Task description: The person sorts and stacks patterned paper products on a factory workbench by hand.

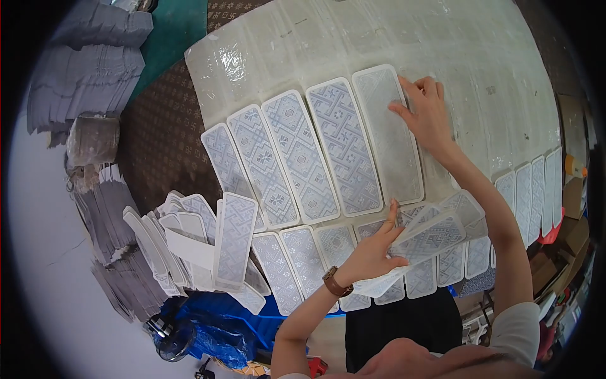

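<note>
The left hand [372,254], fingers partly spread, holds fanned strips [434,236]; the right hand [430,120], fingers slightly parted, touches a pale panel [392,142].

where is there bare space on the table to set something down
The widest bare patch of the table lies beyond the upper row of patterned strips; another is right of the right hand. It is crowded around the left hand with its fanned strips, and at the left, where loose strips pile up.
</note>
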`<act>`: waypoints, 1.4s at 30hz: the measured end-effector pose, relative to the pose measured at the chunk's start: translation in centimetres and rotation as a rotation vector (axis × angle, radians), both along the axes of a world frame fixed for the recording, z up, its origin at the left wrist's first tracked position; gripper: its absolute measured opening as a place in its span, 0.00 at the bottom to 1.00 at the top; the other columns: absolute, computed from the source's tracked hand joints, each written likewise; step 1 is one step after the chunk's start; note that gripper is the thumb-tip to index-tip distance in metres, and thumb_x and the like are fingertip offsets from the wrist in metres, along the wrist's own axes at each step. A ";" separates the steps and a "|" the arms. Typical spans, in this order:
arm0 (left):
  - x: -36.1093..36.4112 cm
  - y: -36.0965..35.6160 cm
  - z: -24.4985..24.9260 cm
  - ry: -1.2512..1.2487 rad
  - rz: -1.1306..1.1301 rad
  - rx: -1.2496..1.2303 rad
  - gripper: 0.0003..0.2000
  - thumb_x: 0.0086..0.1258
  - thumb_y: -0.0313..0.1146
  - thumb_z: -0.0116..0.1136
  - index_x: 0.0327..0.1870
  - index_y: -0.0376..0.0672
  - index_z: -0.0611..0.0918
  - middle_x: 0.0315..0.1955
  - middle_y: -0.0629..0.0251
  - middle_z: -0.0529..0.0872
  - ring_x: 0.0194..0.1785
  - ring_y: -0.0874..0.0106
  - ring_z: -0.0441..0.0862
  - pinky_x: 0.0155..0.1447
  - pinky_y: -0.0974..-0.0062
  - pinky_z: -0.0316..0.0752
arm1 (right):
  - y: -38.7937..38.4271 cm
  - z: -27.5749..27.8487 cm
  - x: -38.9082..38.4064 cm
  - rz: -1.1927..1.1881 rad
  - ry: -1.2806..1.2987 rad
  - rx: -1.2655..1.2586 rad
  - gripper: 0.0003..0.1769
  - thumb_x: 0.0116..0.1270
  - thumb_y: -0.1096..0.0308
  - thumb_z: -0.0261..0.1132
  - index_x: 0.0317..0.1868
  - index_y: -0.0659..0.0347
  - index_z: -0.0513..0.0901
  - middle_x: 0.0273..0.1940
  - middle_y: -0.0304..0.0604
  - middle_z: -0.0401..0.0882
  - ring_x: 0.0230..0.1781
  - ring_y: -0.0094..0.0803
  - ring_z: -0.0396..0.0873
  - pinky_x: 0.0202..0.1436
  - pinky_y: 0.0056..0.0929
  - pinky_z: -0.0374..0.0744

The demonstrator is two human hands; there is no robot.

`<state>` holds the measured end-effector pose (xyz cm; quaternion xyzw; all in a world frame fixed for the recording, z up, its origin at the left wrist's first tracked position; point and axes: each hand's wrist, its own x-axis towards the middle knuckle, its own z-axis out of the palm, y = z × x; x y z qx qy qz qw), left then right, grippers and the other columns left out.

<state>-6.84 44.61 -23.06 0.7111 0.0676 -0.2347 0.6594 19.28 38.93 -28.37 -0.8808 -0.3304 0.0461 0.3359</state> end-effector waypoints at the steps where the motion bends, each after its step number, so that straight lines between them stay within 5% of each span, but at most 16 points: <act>1: 0.0 0.0 0.0 -0.001 0.001 0.004 0.34 0.56 0.33 0.69 0.66 0.38 0.72 0.79 0.58 0.33 0.62 0.54 0.77 0.48 0.67 0.80 | -0.1 0.0 -0.1 0.006 -0.080 -0.053 0.26 0.62 0.61 0.71 0.61 0.56 0.79 0.40 0.41 0.70 0.42 0.36 0.67 0.50 0.31 0.70; 7: 0.0 0.0 -0.3 -0.025 0.018 -0.004 0.33 0.57 0.34 0.69 0.66 0.36 0.72 0.79 0.58 0.32 0.66 0.53 0.74 0.50 0.66 0.79 | -0.8 -0.4 0.1 0.045 -0.188 -0.168 0.31 0.64 0.51 0.68 0.65 0.53 0.77 0.52 0.45 0.66 0.53 0.43 0.62 0.61 0.40 0.64; 18: -0.4 -0.3 -0.9 -0.145 0.029 0.054 0.33 0.57 0.35 0.69 0.63 0.30 0.71 0.79 0.57 0.33 0.67 0.49 0.71 0.55 0.63 0.77 | -0.9 -0.4 -0.1 0.018 -0.136 -0.075 0.29 0.62 0.55 0.71 0.64 0.50 0.79 0.51 0.42 0.68 0.52 0.40 0.62 0.62 0.38 0.63; 26: 0.0 -0.1 -0.4 0.027 0.004 -0.051 0.32 0.57 0.34 0.69 0.62 0.29 0.72 0.79 0.57 0.32 0.69 0.50 0.68 0.55 0.63 0.77 | -1.0 -1.0 0.0 -0.001 -0.117 -0.075 0.29 0.61 0.54 0.71 0.64 0.47 0.80 0.51 0.39 0.68 0.52 0.38 0.63 0.62 0.39 0.61; 30: -0.3 -0.4 -1.1 -0.114 0.014 0.018 0.35 0.57 0.35 0.70 0.64 0.30 0.70 0.79 0.57 0.33 0.68 0.52 0.70 0.53 0.65 0.78 | -1.0 -1.3 -0.1 -0.017 -0.150 -0.108 0.29 0.63 0.52 0.69 0.64 0.46 0.79 0.52 0.39 0.68 0.52 0.39 0.63 0.62 0.42 0.61; 34: 0.0 0.1 -0.7 -0.048 -0.068 0.034 0.44 0.60 0.42 0.70 0.74 0.36 0.59 0.79 0.59 0.30 0.71 0.56 0.69 0.66 0.66 0.70 | -0.8 -1.2 -0.5 -0.019 -0.174 -0.223 0.31 0.64 0.51 0.67 0.67 0.44 0.75 0.55 0.41 0.67 0.54 0.40 0.64 0.63 0.44 0.60; 36: 0.0 0.1 -0.6 -0.023 -0.017 0.019 0.45 0.59 0.39 0.71 0.75 0.37 0.57 0.78 0.57 0.40 0.69 0.55 0.70 0.66 0.66 0.70 | -1.1 -1.3 -0.7 -0.018 -0.176 -0.268 0.32 0.65 0.50 0.66 0.69 0.43 0.73 0.56 0.41 0.67 0.56 0.41 0.64 0.63 0.44 0.59; 39: 0.3 0.8 1.1 0.084 0.016 -0.002 0.45 0.58 0.37 0.72 0.75 0.38 0.58 0.76 0.55 0.53 0.68 0.55 0.72 0.66 0.67 0.70 | -0.7 -1.9 -1.1 -0.051 -0.551 -0.326 0.36 0.66 0.51 0.64 0.73 0.43 0.65 0.61 0.44 0.66 0.62 0.42 0.62 0.64 0.43 0.59; 41: -0.5 1.9 3.2 0.288 0.016 -0.061 0.42 0.58 0.34 0.73 0.73 0.37 0.62 0.70 0.54 0.68 0.65 0.59 0.75 0.65 0.69 0.70 | -0.5 -0.9 -0.7 -0.033 -0.495 -0.357 0.39 0.66 0.53 0.65 0.75 0.45 0.61 0.64 0.45 0.64 0.66 0.42 0.60 0.65 0.45 0.59; 42: -1.6 2.6 3.7 0.307 0.055 -0.039 0.42 0.58 0.34 0.73 0.73 0.37 0.62 0.70 0.54 0.68 0.65 0.59 0.75 0.65 0.69 0.70 | -0.4 -0.2 -0.8 -0.002 -0.480 -0.322 0.39 0.66 0.53 0.65 0.75 0.45 0.61 0.64 0.45 0.64 0.66 0.42 0.60 0.65 0.45 0.59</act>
